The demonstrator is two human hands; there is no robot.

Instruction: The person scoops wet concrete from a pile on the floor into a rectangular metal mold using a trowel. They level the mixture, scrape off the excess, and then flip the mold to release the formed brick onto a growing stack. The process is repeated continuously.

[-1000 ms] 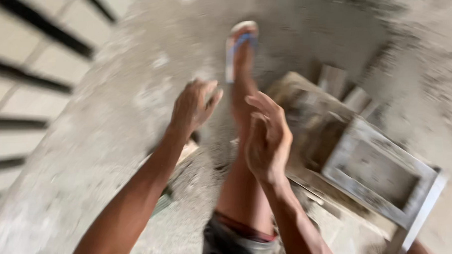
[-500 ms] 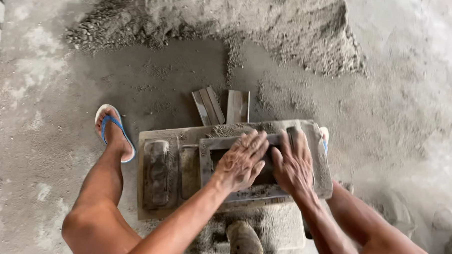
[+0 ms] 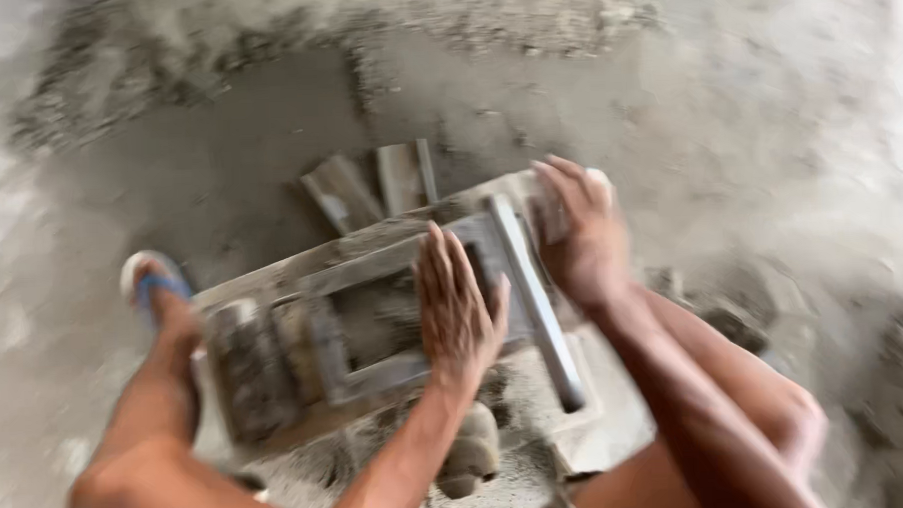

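Rough, matt grey cement coats the wooden mould (image 3: pixel 414 315) and floor (image 3: pixel 767 123).
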